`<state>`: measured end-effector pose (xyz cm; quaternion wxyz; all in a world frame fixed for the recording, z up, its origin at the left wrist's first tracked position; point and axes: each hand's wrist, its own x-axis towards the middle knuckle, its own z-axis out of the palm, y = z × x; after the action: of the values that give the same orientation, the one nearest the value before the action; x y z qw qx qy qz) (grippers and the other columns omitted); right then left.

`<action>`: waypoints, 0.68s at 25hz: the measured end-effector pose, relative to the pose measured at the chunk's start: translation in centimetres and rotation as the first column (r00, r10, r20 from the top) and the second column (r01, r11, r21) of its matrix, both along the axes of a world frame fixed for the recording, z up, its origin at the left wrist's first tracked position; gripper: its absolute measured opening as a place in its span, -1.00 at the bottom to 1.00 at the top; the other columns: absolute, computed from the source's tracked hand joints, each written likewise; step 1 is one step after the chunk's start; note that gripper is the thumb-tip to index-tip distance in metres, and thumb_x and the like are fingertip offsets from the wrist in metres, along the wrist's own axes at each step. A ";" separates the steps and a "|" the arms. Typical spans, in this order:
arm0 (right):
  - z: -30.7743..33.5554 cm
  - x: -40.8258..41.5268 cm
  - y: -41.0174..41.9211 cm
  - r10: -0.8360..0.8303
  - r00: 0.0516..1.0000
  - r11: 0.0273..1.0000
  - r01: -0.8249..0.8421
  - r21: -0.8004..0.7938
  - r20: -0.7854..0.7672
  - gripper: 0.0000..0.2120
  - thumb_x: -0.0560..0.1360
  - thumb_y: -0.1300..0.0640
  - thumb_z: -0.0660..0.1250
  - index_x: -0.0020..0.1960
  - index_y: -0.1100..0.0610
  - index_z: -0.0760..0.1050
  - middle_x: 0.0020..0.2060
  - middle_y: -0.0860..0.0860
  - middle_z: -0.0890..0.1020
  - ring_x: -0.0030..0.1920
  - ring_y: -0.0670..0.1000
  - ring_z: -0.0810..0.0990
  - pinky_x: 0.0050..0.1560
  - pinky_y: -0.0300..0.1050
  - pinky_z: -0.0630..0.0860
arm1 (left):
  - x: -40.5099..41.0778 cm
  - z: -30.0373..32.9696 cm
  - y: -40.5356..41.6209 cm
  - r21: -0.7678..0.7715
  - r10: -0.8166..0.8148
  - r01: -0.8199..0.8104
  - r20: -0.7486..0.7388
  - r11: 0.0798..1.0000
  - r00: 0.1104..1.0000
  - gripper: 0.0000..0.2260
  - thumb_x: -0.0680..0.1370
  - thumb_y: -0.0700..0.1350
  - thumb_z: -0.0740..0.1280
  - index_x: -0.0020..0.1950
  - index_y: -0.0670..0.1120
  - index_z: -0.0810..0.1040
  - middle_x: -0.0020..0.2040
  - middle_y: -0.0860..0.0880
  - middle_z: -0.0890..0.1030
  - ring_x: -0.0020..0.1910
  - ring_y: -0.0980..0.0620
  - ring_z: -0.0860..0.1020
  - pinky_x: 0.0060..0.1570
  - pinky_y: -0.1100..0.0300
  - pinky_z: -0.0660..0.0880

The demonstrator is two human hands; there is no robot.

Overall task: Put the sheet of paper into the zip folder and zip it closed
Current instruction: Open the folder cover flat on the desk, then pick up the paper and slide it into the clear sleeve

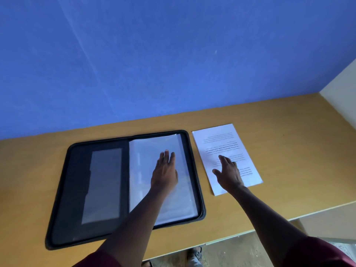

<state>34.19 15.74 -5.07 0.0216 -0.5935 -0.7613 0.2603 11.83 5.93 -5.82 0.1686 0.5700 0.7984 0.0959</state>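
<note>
A black zip folder (77, 189) lies open flat on the wooden table, with clear plastic sleeves (183, 199) on its right half and a grey pocket on its left half. My left hand (165, 170) rests flat on the sleeves, fingers together. Just right of the folder lies a white printed sheet of paper (217, 139), text upside down to me. My right hand (229, 172) is spread over the lower middle of the sheet, fingers apart, gripping nothing.
The table (289, 151) meets a blue wall (154, 64) at the back. Its front edge runs diagonally at the lower right, with floor and a sandalled foot (194, 255) below. A pale wall stands at the far right.
</note>
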 end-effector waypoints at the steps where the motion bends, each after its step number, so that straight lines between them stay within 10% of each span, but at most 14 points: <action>1: 0.0 0.7 0.5 -0.005 1.000 1.000 0.005 0.002 0.002 -0.37 0.55 0.06 0.35 0.53 0.16 0.20 0.48 0.10 0.34 0.40 0.21 0.32 0.33 0.14 0.39 | 0.8 0.0 0.7 -0.003 -0.011 0.011 0.009 1.000 1.000 -0.42 0.64 -0.13 0.17 0.61 -0.10 0.01 0.63 -0.13 -0.03 0.61 -0.12 -0.04 0.49 0.01 0.25; 17: -1.0 7.4 8.8 -0.112 0.991 0.993 0.108 0.053 0.075 -0.40 0.50 0.05 0.40 0.46 0.14 0.26 0.41 0.09 0.39 0.30 0.22 0.36 0.22 0.10 0.38 | 9.8 -0.1 8.7 -0.011 0.005 -0.003 0.188 1.000 0.982 -0.49 0.63 -0.11 0.24 0.55 -0.15 0.17 0.54 -0.10 0.27 0.53 -0.08 0.25 0.38 0.02 0.38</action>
<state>41.62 24.55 -6.07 0.0207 -0.6434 -0.7338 0.2169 21.62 14.67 -5.92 0.2458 0.5561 0.7805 0.1454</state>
